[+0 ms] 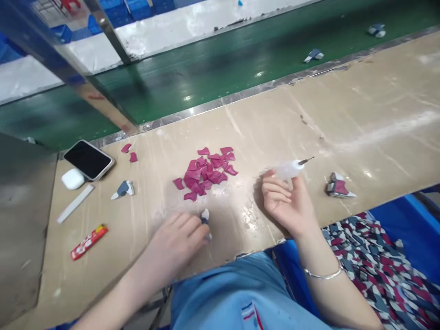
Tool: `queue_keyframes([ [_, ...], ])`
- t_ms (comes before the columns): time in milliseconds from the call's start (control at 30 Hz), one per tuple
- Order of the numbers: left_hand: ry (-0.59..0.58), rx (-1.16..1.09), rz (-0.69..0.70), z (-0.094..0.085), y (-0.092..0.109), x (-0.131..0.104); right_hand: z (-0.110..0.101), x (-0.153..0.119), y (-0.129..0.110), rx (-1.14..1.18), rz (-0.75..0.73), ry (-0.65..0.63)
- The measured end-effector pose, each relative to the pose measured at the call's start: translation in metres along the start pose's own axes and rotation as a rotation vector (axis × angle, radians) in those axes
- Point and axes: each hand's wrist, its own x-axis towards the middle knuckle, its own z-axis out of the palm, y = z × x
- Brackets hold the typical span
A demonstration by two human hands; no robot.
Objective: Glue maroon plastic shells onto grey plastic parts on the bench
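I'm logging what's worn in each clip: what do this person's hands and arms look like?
The left hand and right hand are gloveless, and no sleeve shows on either forearm. A thin, silvery bracelet circles the right forearm; the left shows none.

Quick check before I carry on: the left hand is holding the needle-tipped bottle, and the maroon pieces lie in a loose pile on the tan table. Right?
Not quite: in the head view, the needle-tipped bottle is in the right hand, not the left. The maroon pieces do lie in a loose pile on the tan table.
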Motion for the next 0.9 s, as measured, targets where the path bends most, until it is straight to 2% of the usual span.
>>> queue_keyframes([
  [33,0.014,-0.019,-0.04,0.007,0.013,-0.012,0.002,0.002,-0.001,-0.001,0.014,0.016],
  [100,0.037,-0.058,-0.178,0.021,0.026,-0.026,0.013,0.002,0.0,-0.018,0.048,0.071],
  [167,0.037,-0.112,-0.32,0.031,0.027,-0.031,0.03,-0.002,0.006,-0.06,0.042,0.116],
  [267,0.004,-0.26,-0.427,0.039,0.021,-0.028,0.054,-0.015,0.026,-0.223,-0.033,0.141],
  [367,0.064,-0.369,-0.503,0.042,0.021,-0.019,0.064,-0.03,0.049,-0.522,-0.26,0.205],
  [433,0.155,-0.409,-0.571,0.045,0.026,-0.014,0.064,-0.037,0.06,-0.675,-0.464,0.266],
  [500,0.241,-0.436,-0.632,0.048,0.03,-0.011,0.063,-0.041,0.066,-0.766,-0.595,0.299],
  [633,0.333,-0.466,-0.639,0.053,0.031,-0.012,0.064,-0.042,0.066,-0.939,-0.642,0.227],
  [900,0.357,-0.452,-0.613,0.05,0.032,-0.01,0.069,-0.042,0.063,-1.1,-0.659,0.206],
])
